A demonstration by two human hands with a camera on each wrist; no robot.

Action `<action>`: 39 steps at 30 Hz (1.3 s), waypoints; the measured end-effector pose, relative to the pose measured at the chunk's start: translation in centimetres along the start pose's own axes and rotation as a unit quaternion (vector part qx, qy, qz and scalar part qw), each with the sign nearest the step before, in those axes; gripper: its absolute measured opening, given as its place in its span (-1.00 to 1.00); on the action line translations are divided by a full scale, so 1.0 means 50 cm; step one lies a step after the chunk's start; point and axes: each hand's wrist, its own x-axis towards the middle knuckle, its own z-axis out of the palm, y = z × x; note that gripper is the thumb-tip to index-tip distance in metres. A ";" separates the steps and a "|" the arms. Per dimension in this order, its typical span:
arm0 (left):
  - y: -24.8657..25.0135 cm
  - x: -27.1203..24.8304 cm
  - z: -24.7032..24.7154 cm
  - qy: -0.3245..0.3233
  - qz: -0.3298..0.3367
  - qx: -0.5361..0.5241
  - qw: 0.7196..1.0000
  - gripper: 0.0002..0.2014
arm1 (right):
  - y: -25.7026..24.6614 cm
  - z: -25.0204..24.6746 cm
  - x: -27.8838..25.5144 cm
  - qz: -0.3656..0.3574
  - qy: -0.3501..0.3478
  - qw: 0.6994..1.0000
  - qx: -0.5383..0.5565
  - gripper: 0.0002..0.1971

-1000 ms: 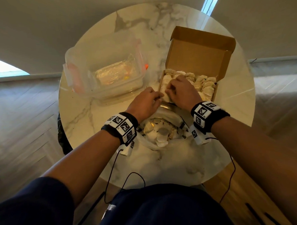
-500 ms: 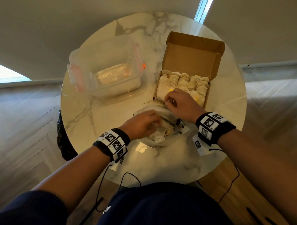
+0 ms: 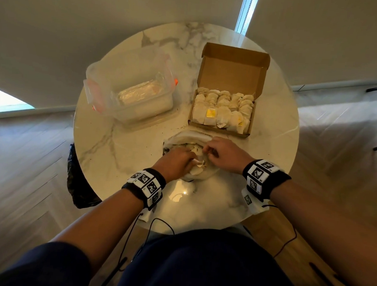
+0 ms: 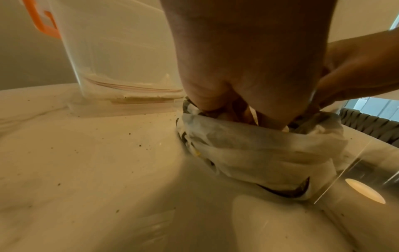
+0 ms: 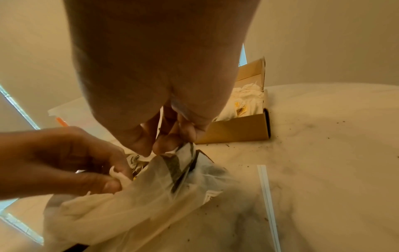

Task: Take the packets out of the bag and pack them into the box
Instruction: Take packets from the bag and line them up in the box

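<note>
Left hand [image 3: 178, 162] pinches a packet [image 5: 117, 175] inside the bag [image 4: 248, 150]; right hand [image 3: 223, 154] pinches its rim.

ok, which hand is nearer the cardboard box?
Right. The right hand is at the bag's rim just in front of the cardboard box; the left hand sits farther back and left, in the bag.
</note>
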 end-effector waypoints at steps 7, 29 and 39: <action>0.018 -0.004 -0.047 0.050 -0.003 -0.072 0.996 -0.95 | -0.009 0.002 0.005 0.005 -0.059 0.998 -0.034 -0.66; 0.020 -0.005 -0.068 0.048 0.028 -0.055 0.997 -0.84 | -0.011 -0.016 0.015 -0.044 -0.006 0.999 -0.026 -0.73; 0.029 0.016 -0.112 0.112 -0.022 -0.046 0.992 -0.80 | -0.043 -0.038 0.020 -0.051 -0.040 0.998 0.004 -0.80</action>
